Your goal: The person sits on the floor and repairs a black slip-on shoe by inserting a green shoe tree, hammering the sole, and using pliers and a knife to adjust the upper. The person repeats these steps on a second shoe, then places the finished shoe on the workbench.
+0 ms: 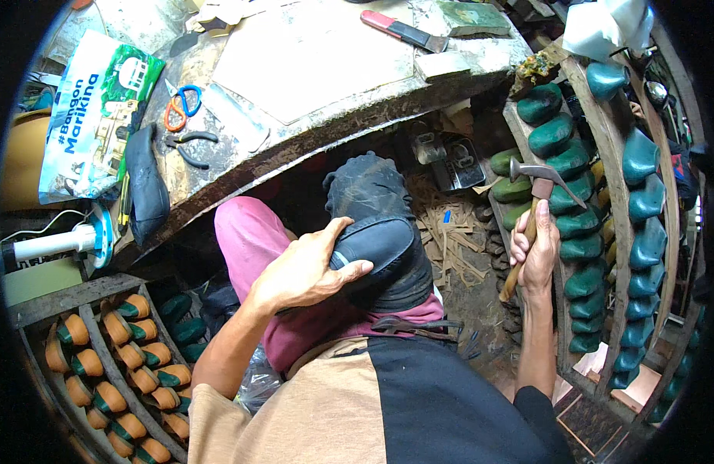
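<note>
My left hand (pixel 306 267) is closed on a dark shoe (pixel 384 243) that rests on my lap, with the thumb and forefinger pressed along its upper. Under the shoe, a dark cloth (pixel 368 185) covers my knee, and pink trousers (pixel 252 232) show beside it. Out to the right, my right hand (pixel 536 255) wraps round the wooden handle of a hammer (pixel 541 188). The hammer is held upright, apart from the shoe, with its metal head in front of a rack of green shoe lasts (pixel 577 189). My palm hides part of the handle.
The worktable (pixel 349 97) ahead carries orange-and-blue scissors (pixel 183 106), pliers (pixel 193 147), a red-handled blade (pixel 403 31) and a printed bag (pixel 98 116). A rack of tan shoes on lasts (pixel 113 367) stands at lower left. Scraps (pixel 453 247) litter the floor.
</note>
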### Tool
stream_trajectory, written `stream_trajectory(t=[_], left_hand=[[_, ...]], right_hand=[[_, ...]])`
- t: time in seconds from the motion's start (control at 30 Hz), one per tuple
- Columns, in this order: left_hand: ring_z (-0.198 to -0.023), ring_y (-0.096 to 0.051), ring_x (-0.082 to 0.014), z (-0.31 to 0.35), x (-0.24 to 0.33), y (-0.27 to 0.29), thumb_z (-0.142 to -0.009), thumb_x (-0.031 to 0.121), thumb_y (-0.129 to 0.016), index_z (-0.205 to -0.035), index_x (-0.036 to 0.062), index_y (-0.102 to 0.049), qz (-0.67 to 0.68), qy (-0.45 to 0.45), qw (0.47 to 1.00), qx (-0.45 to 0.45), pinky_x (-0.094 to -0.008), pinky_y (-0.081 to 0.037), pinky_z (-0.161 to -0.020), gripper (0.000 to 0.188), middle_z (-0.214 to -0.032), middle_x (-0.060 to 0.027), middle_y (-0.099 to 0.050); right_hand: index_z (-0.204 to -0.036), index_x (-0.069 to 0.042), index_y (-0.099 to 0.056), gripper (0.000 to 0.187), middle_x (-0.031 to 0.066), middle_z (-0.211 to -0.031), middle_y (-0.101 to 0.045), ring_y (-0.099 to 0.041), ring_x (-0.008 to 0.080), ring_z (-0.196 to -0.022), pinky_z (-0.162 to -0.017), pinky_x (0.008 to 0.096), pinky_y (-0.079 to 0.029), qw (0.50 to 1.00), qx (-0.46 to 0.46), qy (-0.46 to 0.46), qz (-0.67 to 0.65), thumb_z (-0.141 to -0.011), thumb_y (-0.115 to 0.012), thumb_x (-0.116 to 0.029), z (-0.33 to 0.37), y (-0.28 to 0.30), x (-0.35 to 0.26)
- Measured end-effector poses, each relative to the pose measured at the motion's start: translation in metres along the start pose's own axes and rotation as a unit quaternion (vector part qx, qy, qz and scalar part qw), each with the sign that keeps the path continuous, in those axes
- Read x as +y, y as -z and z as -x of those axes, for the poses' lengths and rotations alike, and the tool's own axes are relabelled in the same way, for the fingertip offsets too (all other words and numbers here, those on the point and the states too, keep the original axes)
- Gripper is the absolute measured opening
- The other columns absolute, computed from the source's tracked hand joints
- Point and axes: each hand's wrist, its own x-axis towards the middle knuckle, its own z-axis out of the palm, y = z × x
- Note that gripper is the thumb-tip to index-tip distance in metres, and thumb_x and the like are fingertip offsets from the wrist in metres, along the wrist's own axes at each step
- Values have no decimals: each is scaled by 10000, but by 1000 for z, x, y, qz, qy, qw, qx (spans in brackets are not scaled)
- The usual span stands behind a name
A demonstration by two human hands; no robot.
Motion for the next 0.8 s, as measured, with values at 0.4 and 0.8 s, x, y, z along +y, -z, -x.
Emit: stream_trajectory(t=[0.4, 0.8], left_hand=[[-1255, -731, -550, 5, 5, -4, -1045, 604, -754, -1630, 2, -468, -12, 33, 999, 24, -585, -562, -1111, 886, -1291, -390, -752], [-1224, -746, -544, 3, 7, -16, -1048, 571, -757, -1627, -20, -446, -46, 20, 998, 42, -576, -577, -1087, 884, -1257, -390, -760]], right_hand=[[-885, -124, -534, 639, -77, -611, -373, -343, 45, -440, -377, 256, -312, 990, -82, -29, -112, -1198, -426, -670, 21, -45, 29], [-847, -85, -545, 711, -50, -595, -426, -437, 65, -452, -373, 256, -352, 979, -124, -110, -120, -1182, -437, -702, 58, -46, 61]])
